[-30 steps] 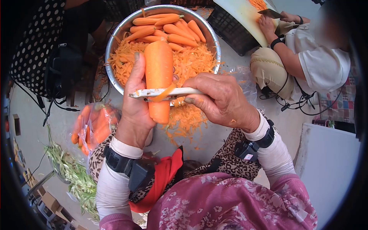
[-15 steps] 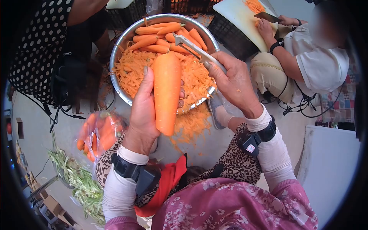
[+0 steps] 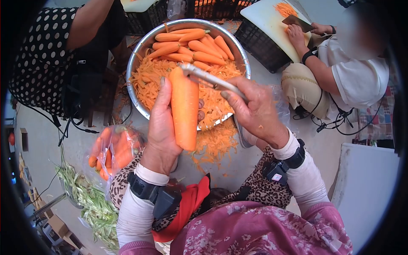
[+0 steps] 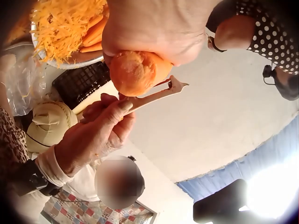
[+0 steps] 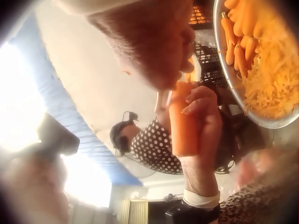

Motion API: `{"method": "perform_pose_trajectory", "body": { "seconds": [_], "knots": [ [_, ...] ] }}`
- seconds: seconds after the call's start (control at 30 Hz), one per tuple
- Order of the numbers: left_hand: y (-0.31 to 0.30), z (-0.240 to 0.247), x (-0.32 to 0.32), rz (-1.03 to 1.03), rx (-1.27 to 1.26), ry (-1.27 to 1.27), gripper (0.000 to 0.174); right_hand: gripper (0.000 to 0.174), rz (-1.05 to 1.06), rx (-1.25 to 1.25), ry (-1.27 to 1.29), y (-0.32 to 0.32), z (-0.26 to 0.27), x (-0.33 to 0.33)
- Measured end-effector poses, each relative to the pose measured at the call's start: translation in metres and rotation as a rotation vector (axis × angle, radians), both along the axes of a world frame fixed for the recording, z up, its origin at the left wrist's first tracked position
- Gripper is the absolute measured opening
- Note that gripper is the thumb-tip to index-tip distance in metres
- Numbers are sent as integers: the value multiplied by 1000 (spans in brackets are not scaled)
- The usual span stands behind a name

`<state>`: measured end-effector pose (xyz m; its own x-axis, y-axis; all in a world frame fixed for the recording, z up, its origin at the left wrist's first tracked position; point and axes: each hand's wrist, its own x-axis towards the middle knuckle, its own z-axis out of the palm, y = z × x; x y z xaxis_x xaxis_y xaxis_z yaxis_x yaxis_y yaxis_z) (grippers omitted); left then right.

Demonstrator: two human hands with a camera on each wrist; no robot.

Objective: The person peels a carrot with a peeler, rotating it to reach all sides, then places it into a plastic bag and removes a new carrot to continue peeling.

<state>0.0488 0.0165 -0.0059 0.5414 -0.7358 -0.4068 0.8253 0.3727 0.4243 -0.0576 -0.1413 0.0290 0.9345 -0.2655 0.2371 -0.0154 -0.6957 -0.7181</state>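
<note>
A large orange carrot [image 3: 184,112] stands nearly upright in the left hand [image 3: 160,123], thumb along one side and fingertips showing on the other. The right hand [image 3: 259,110] grips a pale-handled peeler [image 3: 214,80], whose head lies at the carrot's upper end. In the left wrist view the carrot's thick end [image 4: 133,74] faces the camera, with the peeler [image 4: 152,97] beside it. The right wrist view shows the left hand [image 5: 205,121] wrapped around the carrot [image 5: 183,126]; there the peeler is mostly hidden.
Beyond the hands, a metal basin [image 3: 247,63] holds whole carrots [image 3: 208,53] and orange shavings [image 3: 148,80]. Bagged carrots [image 3: 117,148] and leafy stalks [image 3: 95,208] lie at left. At upper right a person [image 3: 348,76] holds a knife [image 3: 296,23] over a cutting board [image 3: 263,17].
The peeler went from across the carrot's lower part, with a peel strip on it, up and away to the right, then back to the carrot's upper end. The left hand still holds the carrot.
</note>
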Motion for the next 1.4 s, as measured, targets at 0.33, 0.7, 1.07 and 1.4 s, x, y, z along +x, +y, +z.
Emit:
{"method": "perform_pose_trajectory", "body": {
  "seconds": [0.33, 0.7, 1.07, 1.4],
  "knots": [
    [1, -1, 4, 70, 75, 38, 49, 14, 127, 116, 71, 4, 15, -2],
    [0, 3, -4, -87, -6, -17, 48, 12, -12, -7, 55, -19, -5, 11],
    [2, 5, 0, -40, -36, -36, 55, 17, -127, 124, -18, -15, -1, 12],
    [1, -3, 0, 15, 65, -37, 52, 13, 259, 16, -28, 5, 7, -3]
  ]
}}
